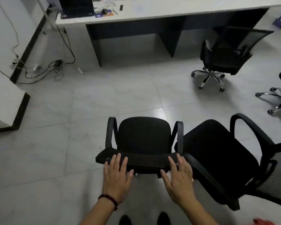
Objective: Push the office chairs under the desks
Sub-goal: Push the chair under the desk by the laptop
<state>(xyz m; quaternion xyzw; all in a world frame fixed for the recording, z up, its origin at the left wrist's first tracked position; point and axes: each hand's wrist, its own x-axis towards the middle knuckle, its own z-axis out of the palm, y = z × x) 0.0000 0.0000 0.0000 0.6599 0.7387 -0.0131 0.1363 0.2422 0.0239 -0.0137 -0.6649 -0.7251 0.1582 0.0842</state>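
A black office chair (143, 135) stands right in front of me, its seat facing the white desk (152, 12) at the far side. My left hand (117, 174) lies flat on the left end of its backrest top, fingers spread. My right hand (178, 176) lies flat on the right end, fingers spread too. Neither hand curls around the backrest. A second black chair (221, 158) stands touching it on the right. A third chair (225, 57) with a mesh back sits near the desk's right bay.
A tangle of cables and a power strip (44, 69) lies on the floor at the left by the wall. The chrome base of another chair (276, 101) shows at the right edge. Grey tiled floor (112, 98) lies between me and the desk.
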